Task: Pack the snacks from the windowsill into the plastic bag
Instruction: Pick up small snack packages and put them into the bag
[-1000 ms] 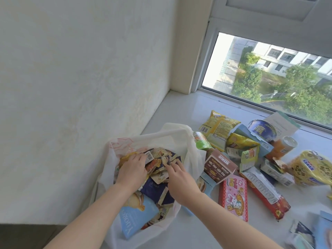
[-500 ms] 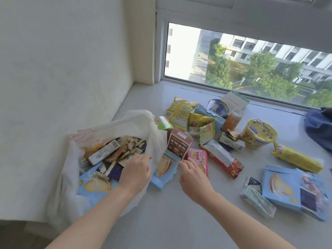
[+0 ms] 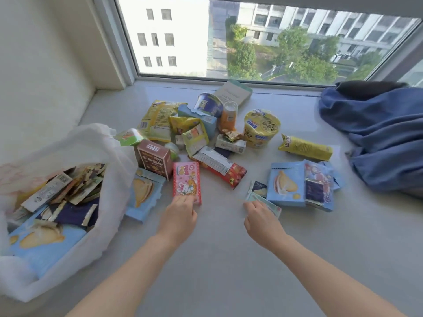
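White plastic bag (image 3: pixel 109 143), pink rabbit-printed box (image 3: pixel 186 179), brown box (image 3: pixel 155 160), yellow tube (image 3: pixel 305 148), blue cloth (image 3: pixel 380 131).

Left: plastic bag (image 3: pixel 68 152) on the windowsill (image 3: pixel 217 266), wrappers (image 3: pixel 75 188) inside.
Centre: snack pile (image 3: pixel 196 138) just beside the bag.
Right: cloth bundle (image 3: pixel 380 138).
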